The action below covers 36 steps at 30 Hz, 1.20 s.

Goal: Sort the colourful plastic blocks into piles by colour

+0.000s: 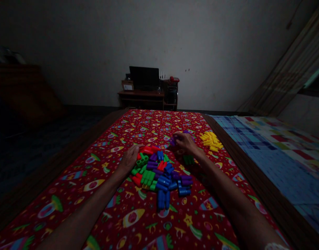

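My left hand [129, 159] rests against the left edge of a mixed pile, its fingers stretched out beside a red block [148, 150]. Tube-shaped plastic blocks make up this pile: green blocks [148, 177], purple blocks [186, 180], blue blocks [163, 200] and several red ones. Beyond the pile's right side, my right hand [185, 141] has its fingers curled on a purple block [172, 141]. More purple shows just behind that hand, partly hidden by it. Under the right wrist lies a green block [188, 159], apart from the pile.
A heap of yellow blocks [211, 140] lies to the right of my right hand. Everything sits on a red patterned cloth [133, 218] with brown borders. Farther off stand a desk [141, 93] with a dark monitor [144, 77]. Blue checked bedding [253, 152] lies at the right.
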Motion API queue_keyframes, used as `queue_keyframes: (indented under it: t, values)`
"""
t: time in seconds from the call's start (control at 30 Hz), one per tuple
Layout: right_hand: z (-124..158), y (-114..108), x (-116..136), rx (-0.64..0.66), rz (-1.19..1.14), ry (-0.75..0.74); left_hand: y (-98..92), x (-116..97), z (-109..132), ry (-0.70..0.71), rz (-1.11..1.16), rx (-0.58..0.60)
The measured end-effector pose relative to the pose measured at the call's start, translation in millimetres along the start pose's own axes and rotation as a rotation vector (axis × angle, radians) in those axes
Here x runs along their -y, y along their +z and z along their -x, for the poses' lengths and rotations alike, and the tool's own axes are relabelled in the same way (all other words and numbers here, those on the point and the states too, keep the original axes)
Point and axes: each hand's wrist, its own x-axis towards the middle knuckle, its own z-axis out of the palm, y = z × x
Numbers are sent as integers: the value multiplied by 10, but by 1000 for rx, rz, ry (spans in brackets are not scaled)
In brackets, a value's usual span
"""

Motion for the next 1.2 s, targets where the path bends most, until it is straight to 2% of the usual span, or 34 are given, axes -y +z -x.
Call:
queue_keyframes:
  t: [0.1,0.2,0.27,0.4,0.53,0.6,0.7,0.9,0.97,1.1,1.2]
  values:
    - [-4,-142,-124,-163,114,99,7,7,-3,0,9,-3]
    - [19,-170,-82,-199,200,64,12,6,-2,-3,6,-9]
    - [7,-98,53,-89,183,-29,11,0,1,-5,2,-7]
    - [-141,196,416,229,35,-228,12,-3,7,-4,8,-11]
    - [-327,449,603,441,-61,-275,25,24,4,2,20,-27]
    - [-354,495,587,482,-86,-270,30,37,2,10,19,-33]
    - [-300,445,454,409,-59,-239,30,44,1,17,12,-29]
    - [-182,21,-38,-79,71,46,18,33,-4,29,4,-16]
    - [-169,-119,-204,-180,99,123,14,22,1,30,1,-17]
    - [-132,-229,-434,-193,139,237,10,4,13,26,-2,-16]
    - [-116,-206,-466,-224,188,312,14,11,7,23,-9,-22]
